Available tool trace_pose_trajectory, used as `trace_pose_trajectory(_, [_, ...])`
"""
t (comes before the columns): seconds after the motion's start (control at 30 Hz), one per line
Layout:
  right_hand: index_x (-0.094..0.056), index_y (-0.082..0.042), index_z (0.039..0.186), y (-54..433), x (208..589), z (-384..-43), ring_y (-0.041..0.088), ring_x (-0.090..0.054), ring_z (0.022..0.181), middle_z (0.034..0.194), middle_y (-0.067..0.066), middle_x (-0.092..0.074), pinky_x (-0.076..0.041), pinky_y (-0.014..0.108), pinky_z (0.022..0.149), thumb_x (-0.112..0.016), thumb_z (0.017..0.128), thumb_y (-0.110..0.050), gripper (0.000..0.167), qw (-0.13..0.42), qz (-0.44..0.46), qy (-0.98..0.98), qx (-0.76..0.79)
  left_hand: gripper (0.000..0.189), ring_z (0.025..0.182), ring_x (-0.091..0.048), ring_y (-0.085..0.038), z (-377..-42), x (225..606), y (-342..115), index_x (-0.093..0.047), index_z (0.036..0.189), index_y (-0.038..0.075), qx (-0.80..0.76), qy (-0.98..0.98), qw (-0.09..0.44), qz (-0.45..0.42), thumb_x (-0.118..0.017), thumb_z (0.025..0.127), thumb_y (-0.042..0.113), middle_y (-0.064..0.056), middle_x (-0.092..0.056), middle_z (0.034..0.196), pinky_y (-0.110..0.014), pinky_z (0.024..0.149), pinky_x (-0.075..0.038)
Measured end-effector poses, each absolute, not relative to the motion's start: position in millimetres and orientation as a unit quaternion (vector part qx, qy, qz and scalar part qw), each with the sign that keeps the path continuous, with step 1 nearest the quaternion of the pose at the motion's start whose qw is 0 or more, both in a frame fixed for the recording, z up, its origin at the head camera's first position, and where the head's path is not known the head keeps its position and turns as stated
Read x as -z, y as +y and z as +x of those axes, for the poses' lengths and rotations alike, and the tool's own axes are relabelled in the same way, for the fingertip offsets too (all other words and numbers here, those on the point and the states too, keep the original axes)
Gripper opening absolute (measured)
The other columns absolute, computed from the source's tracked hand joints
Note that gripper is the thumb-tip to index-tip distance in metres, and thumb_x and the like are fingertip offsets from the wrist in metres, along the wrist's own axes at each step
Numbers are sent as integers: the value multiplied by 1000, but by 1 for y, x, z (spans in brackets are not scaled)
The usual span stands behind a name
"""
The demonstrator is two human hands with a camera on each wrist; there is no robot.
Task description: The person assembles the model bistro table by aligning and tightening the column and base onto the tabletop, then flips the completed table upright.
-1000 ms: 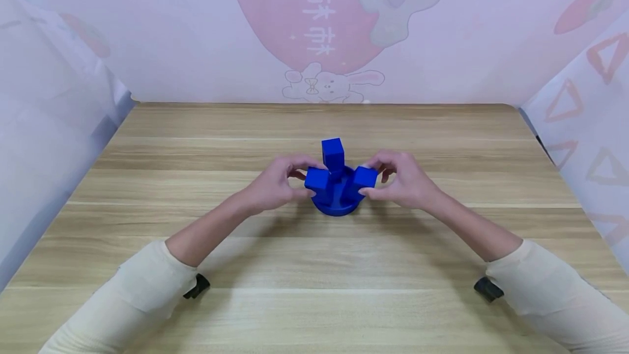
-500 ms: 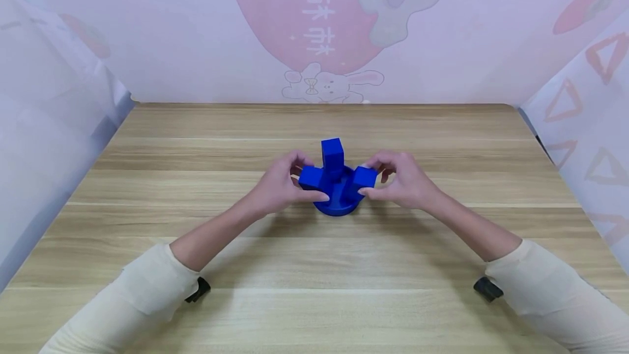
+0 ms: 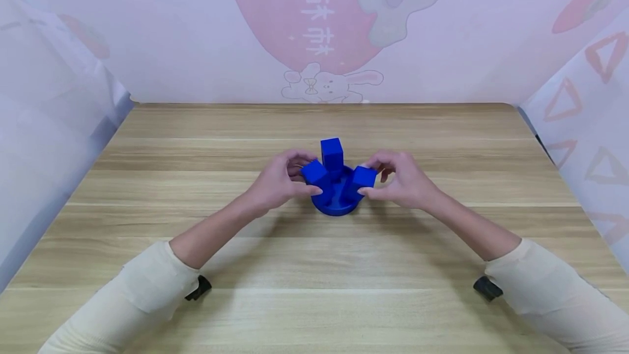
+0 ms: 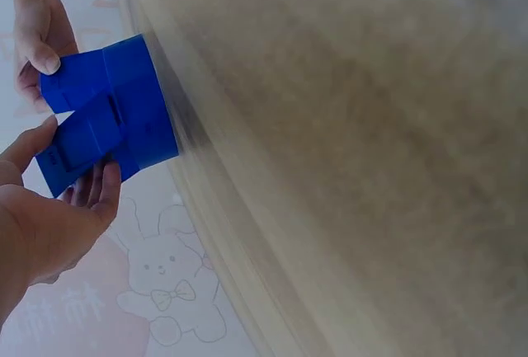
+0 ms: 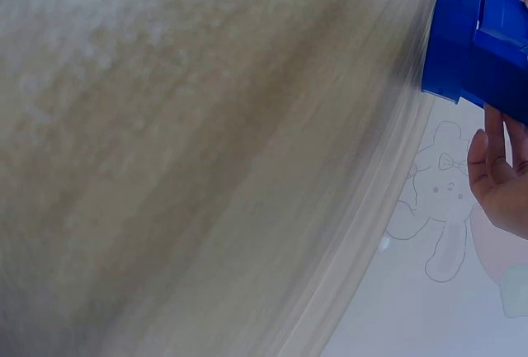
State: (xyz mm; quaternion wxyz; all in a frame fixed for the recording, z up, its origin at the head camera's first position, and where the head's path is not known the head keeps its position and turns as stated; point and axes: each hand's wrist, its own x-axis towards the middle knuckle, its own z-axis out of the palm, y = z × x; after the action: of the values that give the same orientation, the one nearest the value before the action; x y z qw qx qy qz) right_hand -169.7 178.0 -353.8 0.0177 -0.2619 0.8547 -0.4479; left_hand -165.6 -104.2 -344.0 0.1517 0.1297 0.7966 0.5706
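A blue round base (image 3: pixel 336 210) stands mid-table with three upright blue blocks on it. My left hand (image 3: pixel 276 183) holds the left block (image 3: pixel 316 173) between thumb and fingers. That block leans and looks turned, and the left wrist view shows a recess in its side (image 4: pixel 78 144). On the other side, my right hand (image 3: pixel 404 182) pinches the right block (image 3: pixel 364 177), thumb in front and fingers behind. The rear block (image 3: pixel 332 153) rises untouched between both hands. In the right wrist view the base (image 5: pixel 452 37) sits on the table, with right fingertips against a block (image 5: pixel 499 72).
The wood-grain table (image 3: pixel 334 288) stretches around the base on all sides. Behind it hangs a pale printed backdrop (image 3: pixel 196 37), with white sheets at left and right. A black wrist device (image 3: pixel 488 288) shows under each sleeve.
My left hand tilted the left block outward, its thumb shifting right, then brought it partway back, turned on its axis. The right hand, right block and base have stayed in place.
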Motion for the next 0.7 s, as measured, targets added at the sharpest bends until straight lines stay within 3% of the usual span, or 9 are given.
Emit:
trace_pose_trajectory(0.17, [-76, 1, 103, 178, 353, -170, 28, -65, 85, 96, 9, -74, -57, 39, 74, -90, 78, -9, 30, 23, -257, 856, 448, 47, 114, -66, -35, -170, 344, -106, -60, 130, -6, -586, 775, 177, 156, -76, 87, -11, -21, -68, 124, -34, 93, -58])
trace_pose_trajectory(0.4, [-76, 1, 104, 177, 353, -170, 28, -65, 86, 97, 10, -75, -58, 41, 75, -90, 79, -10, 31, 27, -258, 854, 451, 46, 121, -61, -33, -174, 341, -105, -59, 139, -1, -561, 775, 207, 202, -67, 95, -8, -19, -65, 130, -41, 103, -53])
trace_pose_trajectory(0.53, [-76, 1, 105, 178, 353, -170, 28, -65, 86, 97, 10, -75, -58, 42, 75, -89, 79, -9, 31, 28, -259, 853, 452, 52, 118, -61, -32, -173, 342, -100, -56, 139, -1, -527, 808, 179, 193, -77, 91, 2, -19, -65, 127, -43, 101, -54])
trace_pose_trajectory(0.7, [-76, 1, 104, 179, 353, -171, 24, -64, 85, 96, 9, -75, -57, 39, 74, -89, 79, -8, 30, 26, -262, 852, 452, 59, 107, -64, -31, -170, 343, -92, -53, 123, -1, -483, 852, 108, 171, -91, 81, 15, -17, -65, 114, -40, 90, -57])
